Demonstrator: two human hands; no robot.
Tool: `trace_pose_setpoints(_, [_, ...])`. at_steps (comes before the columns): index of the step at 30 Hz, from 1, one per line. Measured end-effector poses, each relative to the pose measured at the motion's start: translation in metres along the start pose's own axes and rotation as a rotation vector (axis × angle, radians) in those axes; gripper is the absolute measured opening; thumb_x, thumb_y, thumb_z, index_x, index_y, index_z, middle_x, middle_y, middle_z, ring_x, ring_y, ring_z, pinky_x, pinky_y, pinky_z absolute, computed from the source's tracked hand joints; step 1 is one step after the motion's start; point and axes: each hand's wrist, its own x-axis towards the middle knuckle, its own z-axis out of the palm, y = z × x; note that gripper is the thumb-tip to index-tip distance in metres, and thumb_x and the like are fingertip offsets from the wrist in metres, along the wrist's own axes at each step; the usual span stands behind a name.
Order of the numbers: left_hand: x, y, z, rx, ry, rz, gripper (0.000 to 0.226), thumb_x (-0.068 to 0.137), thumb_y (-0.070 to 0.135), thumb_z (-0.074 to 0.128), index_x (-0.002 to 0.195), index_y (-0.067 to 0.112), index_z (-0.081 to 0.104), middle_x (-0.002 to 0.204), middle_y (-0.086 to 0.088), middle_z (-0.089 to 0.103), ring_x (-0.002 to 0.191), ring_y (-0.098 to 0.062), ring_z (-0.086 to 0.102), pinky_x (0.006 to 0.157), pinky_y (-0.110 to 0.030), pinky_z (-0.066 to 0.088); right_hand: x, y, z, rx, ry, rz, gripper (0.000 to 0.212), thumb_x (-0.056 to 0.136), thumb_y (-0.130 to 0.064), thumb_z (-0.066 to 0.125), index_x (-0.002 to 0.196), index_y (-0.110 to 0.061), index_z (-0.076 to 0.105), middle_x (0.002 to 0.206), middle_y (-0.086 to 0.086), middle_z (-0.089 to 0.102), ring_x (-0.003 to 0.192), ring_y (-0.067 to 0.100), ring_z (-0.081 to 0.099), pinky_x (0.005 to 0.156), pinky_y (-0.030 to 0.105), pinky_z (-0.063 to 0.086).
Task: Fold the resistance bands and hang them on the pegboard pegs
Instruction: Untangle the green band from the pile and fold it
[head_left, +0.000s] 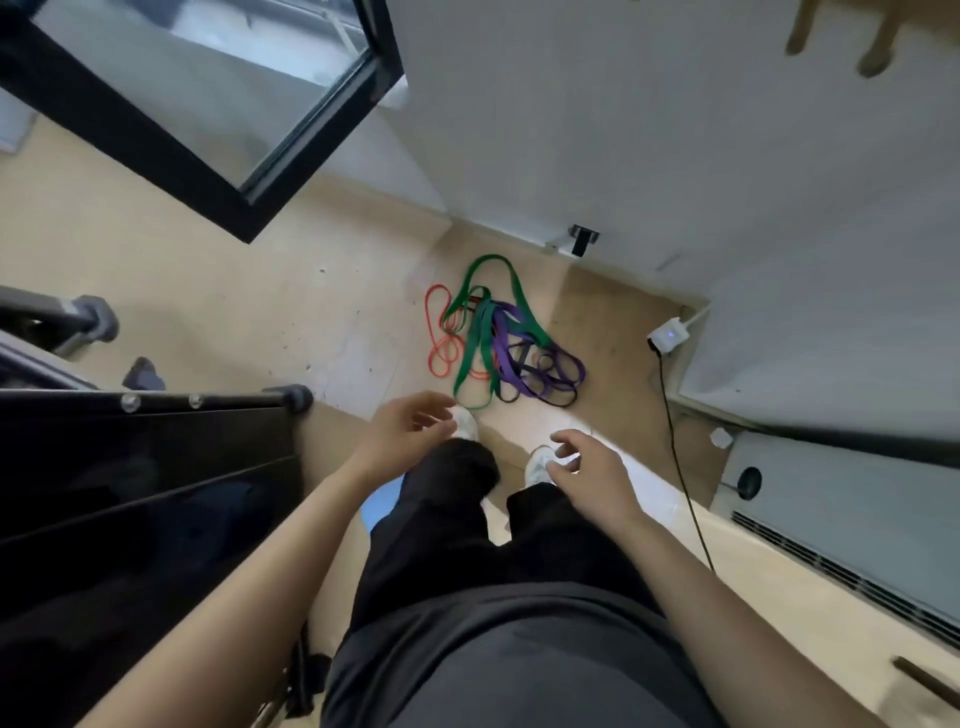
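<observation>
The person's dark shirt (519, 660) and black trousers (457, 519) fill the bottom of the view, with two bare forearms reaching forward over them. The left hand (402, 434) hangs above the left white shoe (464, 418), fingers loosely curled and apart, holding nothing. The right hand (592, 475) hovers over the right shoe (540, 462), fingers likewise spread and empty. Just beyond the shoes, the resistance bands (498, 343) lie in a tangled heap on the wooden floor (234, 291), near the corner where the white walls (675, 130) meet: green, purple, black and a thin orange one looped together. A black cable (680, 467) runs along the floor by the right wall.
</observation>
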Motion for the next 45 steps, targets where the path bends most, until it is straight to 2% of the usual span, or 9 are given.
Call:
trace_pose_setpoints(8, [0.110, 0.019, -0.040, 0.107, -0.142, 0.092, 0.026, 0.091, 0.023, 0.074, 0.116, 0.024, 0.073, 0.101, 0.007, 0.073, 0.089, -0.005, 0.069, 0.083, -0.018, 0.054, 0.069, -0.024, 0.019, 0.083, 0.050, 0.100, 0.036, 0.091, -0.021, 0.064, 0.126, -0.022, 0.063, 0.106, -0.006, 0.063, 0.087, 0.012, 0.063, 0.076, 0.025, 0.046])
trace_pose_setpoints(11, [0.178, -0.001, -0.047, 0.141, -0.223, 0.082, 0.026, 0.091, 0.023, 0.074, 0.116, 0.020, 0.074, 0.098, 0.008, 0.073, 0.088, -0.010, 0.067, 0.086, -0.024, 0.054, 0.116, -0.031, 0.046, 0.088, 0.088, 0.172, 0.037, 0.090, -0.022, 0.066, 0.127, -0.022, 0.062, 0.109, -0.005, 0.064, 0.089, 0.013, 0.062, 0.079, 0.026, 0.045])
trace_pose_setpoints(17, [0.314, -0.095, -0.037, 0.309, -0.339, -0.006, 0.026, 0.088, 0.021, 0.076, 0.113, 0.014, 0.074, 0.102, -0.007, 0.075, 0.095, -0.021, 0.069, 0.096, -0.040, 0.054, 0.232, -0.019, 0.117, 0.065, 0.076, 0.290, 0.034, 0.090, -0.024, 0.065, 0.124, -0.019, 0.062, 0.107, -0.001, 0.066, 0.101, 0.022, 0.062, 0.083, 0.030, 0.043])
trace_pose_setpoints(24, [0.478, -0.233, 0.059, 0.532, -0.386, 0.042, 0.022, 0.096, 0.034, 0.064, 0.107, 0.018, 0.074, 0.103, 0.004, 0.070, 0.098, -0.019, 0.065, 0.084, -0.030, 0.047, 0.431, 0.089, 0.206, 0.046, 0.087, 0.268, 0.035, 0.090, -0.022, 0.067, 0.124, -0.017, 0.063, 0.114, 0.004, 0.066, 0.106, 0.025, 0.063, 0.088, 0.036, 0.050])
trace_pose_setpoints(27, [0.547, -0.294, 0.110, 0.567, -0.311, 0.033, 0.031, 0.094, 0.046, 0.061, 0.112, 0.023, 0.071, 0.112, 0.002, 0.073, 0.105, -0.021, 0.067, 0.091, -0.037, 0.054, 0.524, 0.150, 0.235, -0.059, 0.165, 0.221, 0.036, 0.089, -0.023, 0.067, 0.124, -0.016, 0.063, 0.117, 0.009, 0.065, 0.110, 0.031, 0.061, 0.090, 0.040, 0.051])
trace_pose_setpoints(32, [0.628, -0.350, 0.175, 0.403, 0.048, 0.023, 0.053, 0.091, 0.049, 0.067, 0.130, 0.015, 0.054, 0.129, -0.007, 0.062, 0.116, -0.027, 0.061, 0.097, -0.038, 0.049, 0.634, 0.218, 0.242, -0.506, 0.543, 0.124, 0.057, 0.087, -0.027, 0.069, 0.139, -0.014, 0.050, 0.127, 0.015, 0.055, 0.115, 0.038, 0.047, 0.095, 0.048, 0.043])
trace_pose_setpoints(34, [0.643, -0.363, 0.195, 0.342, 0.091, -0.018, 0.063, 0.087, 0.053, 0.070, 0.132, 0.016, 0.046, 0.130, -0.007, 0.059, 0.117, -0.029, 0.060, 0.095, -0.040, 0.049, 0.657, 0.236, 0.236, -0.584, 0.532, 0.171, 0.057, 0.088, -0.029, 0.069, 0.139, -0.015, 0.047, 0.128, 0.015, 0.056, 0.117, 0.037, 0.048, 0.094, 0.047, 0.043])
trace_pose_setpoints(40, [0.650, -0.382, 0.202, 0.280, 0.129, 0.015, 0.045, 0.093, 0.036, 0.066, 0.128, 0.017, 0.044, 0.115, -0.010, 0.070, 0.111, -0.033, 0.066, 0.095, -0.042, 0.052, 0.650, 0.250, 0.220, -0.528, 0.428, 0.196, 0.019, 0.093, -0.022, 0.063, 0.107, -0.009, 0.063, 0.104, 0.014, 0.066, 0.097, 0.036, 0.064, 0.070, 0.035, 0.045])
trace_pose_setpoints(45, [0.624, -0.346, 0.160, -0.024, 0.140, 0.022, 0.044, 0.087, 0.032, 0.070, 0.125, 0.011, 0.061, 0.117, -0.007, 0.069, 0.113, -0.029, 0.066, 0.101, -0.039, 0.051, 0.589, 0.210, 0.176, -0.350, 0.580, 0.145, 0.024, 0.090, -0.031, 0.068, 0.101, -0.010, 0.071, 0.099, 0.016, 0.072, 0.093, 0.035, 0.067, 0.080, 0.038, 0.055])
